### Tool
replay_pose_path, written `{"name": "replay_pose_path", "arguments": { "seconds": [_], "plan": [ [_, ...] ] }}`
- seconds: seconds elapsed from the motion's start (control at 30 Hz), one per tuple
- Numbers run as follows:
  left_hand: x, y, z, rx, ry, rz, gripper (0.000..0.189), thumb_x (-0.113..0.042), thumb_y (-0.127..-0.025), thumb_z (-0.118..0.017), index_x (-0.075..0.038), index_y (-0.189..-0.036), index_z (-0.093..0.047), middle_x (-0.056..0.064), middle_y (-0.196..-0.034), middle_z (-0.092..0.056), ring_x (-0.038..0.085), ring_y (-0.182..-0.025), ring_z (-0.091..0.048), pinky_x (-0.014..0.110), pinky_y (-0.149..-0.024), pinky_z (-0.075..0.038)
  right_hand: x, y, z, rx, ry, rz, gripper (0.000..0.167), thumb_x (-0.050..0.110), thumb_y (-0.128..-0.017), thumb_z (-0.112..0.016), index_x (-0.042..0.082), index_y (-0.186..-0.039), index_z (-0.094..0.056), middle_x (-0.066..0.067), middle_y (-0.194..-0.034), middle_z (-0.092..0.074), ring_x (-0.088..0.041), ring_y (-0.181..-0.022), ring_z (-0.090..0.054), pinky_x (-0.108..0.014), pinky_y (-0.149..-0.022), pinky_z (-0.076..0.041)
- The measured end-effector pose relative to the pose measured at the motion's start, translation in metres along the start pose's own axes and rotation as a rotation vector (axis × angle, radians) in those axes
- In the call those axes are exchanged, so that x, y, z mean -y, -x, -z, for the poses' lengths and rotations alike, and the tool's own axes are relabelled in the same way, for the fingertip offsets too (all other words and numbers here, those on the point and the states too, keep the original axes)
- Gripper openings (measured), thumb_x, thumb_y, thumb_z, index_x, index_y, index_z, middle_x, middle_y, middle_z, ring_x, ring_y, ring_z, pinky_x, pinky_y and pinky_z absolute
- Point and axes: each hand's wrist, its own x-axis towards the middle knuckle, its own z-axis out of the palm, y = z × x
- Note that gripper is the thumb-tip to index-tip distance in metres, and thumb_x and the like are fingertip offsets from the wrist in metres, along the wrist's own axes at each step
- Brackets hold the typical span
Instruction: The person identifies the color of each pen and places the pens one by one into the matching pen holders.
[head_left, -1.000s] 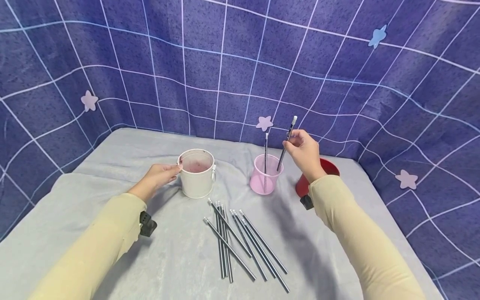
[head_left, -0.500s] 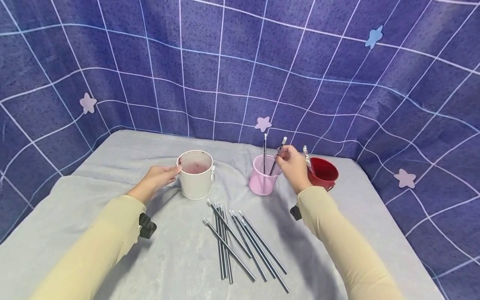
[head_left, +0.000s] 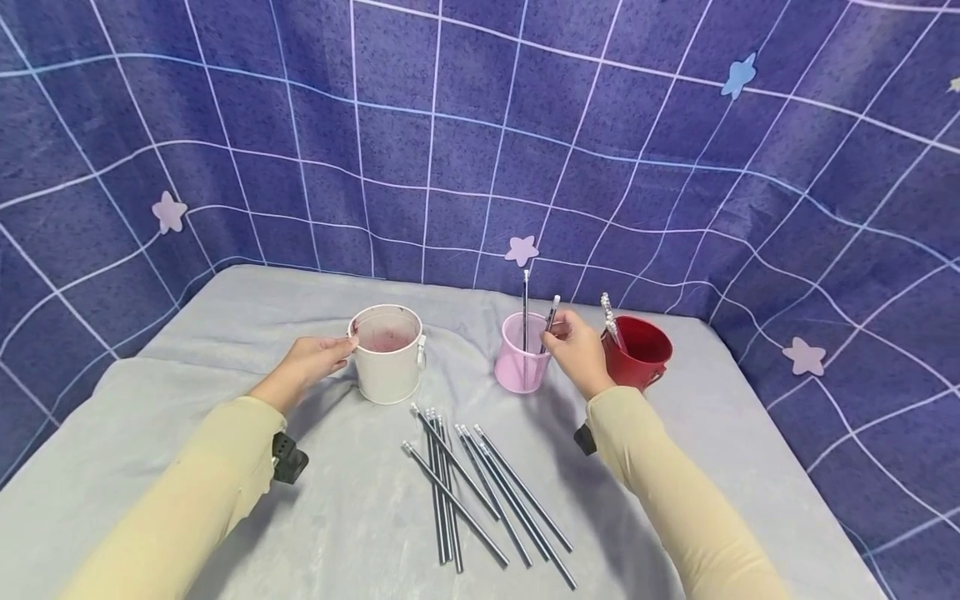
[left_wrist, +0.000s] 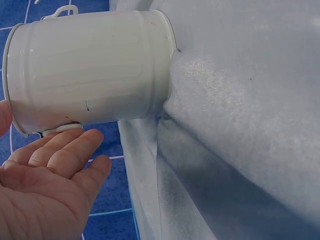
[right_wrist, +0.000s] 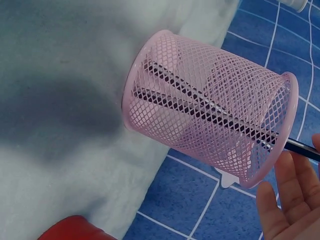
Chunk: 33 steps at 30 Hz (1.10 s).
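My left hand (head_left: 311, 367) grips the rim of a white metal bucket (head_left: 387, 371), its fingers along the outside near a side handle in the left wrist view. With my right hand (head_left: 581, 350) I pinch a dark pencil (head_left: 552, 310) with a white eraser end up. That pencil slants down inside a pink mesh pencil cup (right_wrist: 291, 100); the right wrist view shows its lower end near the cup's base. Another dark pencil (head_left: 526, 292) stands upright in the same cup. Two groups of loose dark pencils (head_left: 522, 489) lie on the cloth in front, some crossing.
A red bucket (head_left: 626, 371) stands right of the pink cup, partly behind my right hand, with pencils (head_left: 609, 312) leaning at its left side. Grey cloth (head_left: 225, 333) covers the table. A blue gridded curtain (head_left: 390, 150) with star shapes rises behind and on both sides.
My right hand has moved left and down, lowering the pencil deeper into the pink cup. The red bucket and its pencils have come into fuller view. My left hand has stayed at the white bucket.
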Motion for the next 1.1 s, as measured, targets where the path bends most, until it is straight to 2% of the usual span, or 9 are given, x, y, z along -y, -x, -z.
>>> {"name": "replay_pose_path", "arguments": {
  "seconds": [0.23,0.4,0.53,0.77,0.97,1.1],
  "plan": [
    [-0.001,0.002,0.000,-0.005,-0.047,0.015,0.058,-0.031,-0.102,-0.043,0.015,-0.136,-0.038,0.027,-0.141,-0.037,0.037,-0.131,-0.039,0.045,-0.112,-0.030,-0.003,0.002,0.005,0.003,-0.007,-0.028,0.021,0.011,-0.084,-0.063,-0.001,-0.100,-0.063,-0.017,-0.091,-0.071,-0.028,-0.085,-0.067,-0.033,-0.071,-0.051],
    [-0.001,0.002,0.001,0.000,-0.057,0.018,0.059,-0.032,-0.102,-0.042,0.016,-0.136,-0.037,0.027,-0.141,-0.037,0.037,-0.130,-0.039,0.044,-0.111,-0.032,-0.005,0.004,0.007,0.003,0.008,-0.043,0.017,0.012,-0.084,-0.064,0.000,-0.097,-0.063,-0.018,-0.094,-0.071,-0.028,-0.085,-0.066,-0.036,-0.073,-0.051],
    [-0.001,0.003,0.001,-0.003,-0.055,0.016,0.058,-0.031,-0.102,-0.042,0.016,-0.136,-0.038,0.026,-0.140,-0.037,0.036,-0.130,-0.039,0.044,-0.111,-0.033,-0.006,0.004,0.007,0.004,0.012,-0.046,0.022,0.012,-0.085,-0.063,-0.001,-0.103,-0.064,-0.018,-0.094,-0.071,-0.028,-0.087,-0.066,-0.036,-0.073,-0.051],
    [0.001,0.001,0.001,0.005,-0.046,0.022,0.059,-0.031,-0.102,-0.042,0.016,-0.137,-0.035,0.028,-0.141,-0.036,0.038,-0.129,-0.040,0.043,-0.110,-0.033,-0.006,0.002,0.005,0.011,0.043,-0.070,0.032,0.012,-0.084,-0.064,0.002,-0.114,-0.063,-0.016,-0.093,-0.071,-0.026,-0.081,-0.066,-0.030,-0.066,-0.048],
    [0.002,0.001,0.000,-0.005,-0.048,0.010,0.059,-0.031,-0.102,-0.042,0.017,-0.136,-0.037,0.029,-0.140,-0.037,0.038,-0.128,-0.041,0.043,-0.109,-0.035,-0.008,0.003,0.006,0.007,0.057,-0.069,0.036,0.014,-0.084,-0.064,0.002,-0.119,-0.062,-0.016,-0.095,-0.071,-0.027,-0.083,-0.067,-0.034,-0.067,-0.050],
    [0.000,0.001,0.000,-0.012,-0.041,0.000,0.058,-0.030,-0.102,-0.042,0.018,-0.135,-0.037,0.028,-0.139,-0.038,0.037,-0.127,-0.042,0.042,-0.109,-0.036,-0.011,0.006,0.008,0.007,0.062,-0.067,0.034,0.014,-0.084,-0.064,0.001,-0.115,-0.062,-0.015,-0.095,-0.071,-0.027,-0.085,-0.067,-0.037,-0.071,-0.052]
  ]
}}
